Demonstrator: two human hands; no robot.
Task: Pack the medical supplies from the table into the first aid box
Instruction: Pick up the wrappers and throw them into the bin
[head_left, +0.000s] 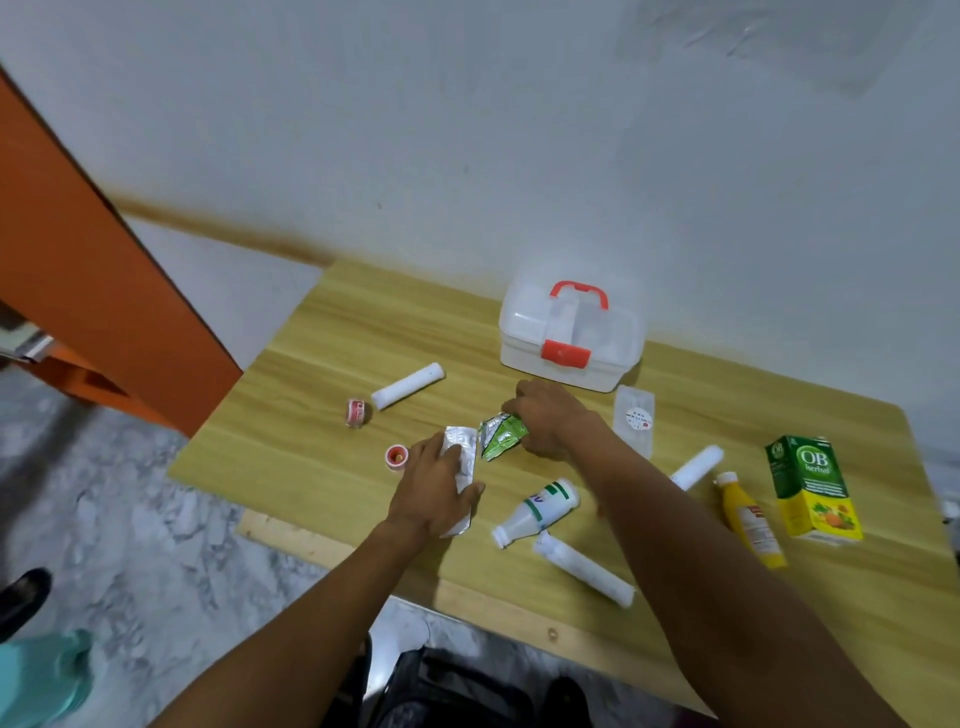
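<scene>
The white first aid box with a red handle and red latch stands shut at the back of the wooden table. My left hand lies on a silver foil pill strip and grips it. My right hand pinches a crumpled green and silver sachet just in front of the box. Around them lie white gauze rolls, two red tape rolls, a white bottle and a clear pouch.
At the right stand a green and yellow OB herbal carton and a lying yellow bottle. An orange door is at the left. A white wall runs behind the table. A dark bag sits on the floor below.
</scene>
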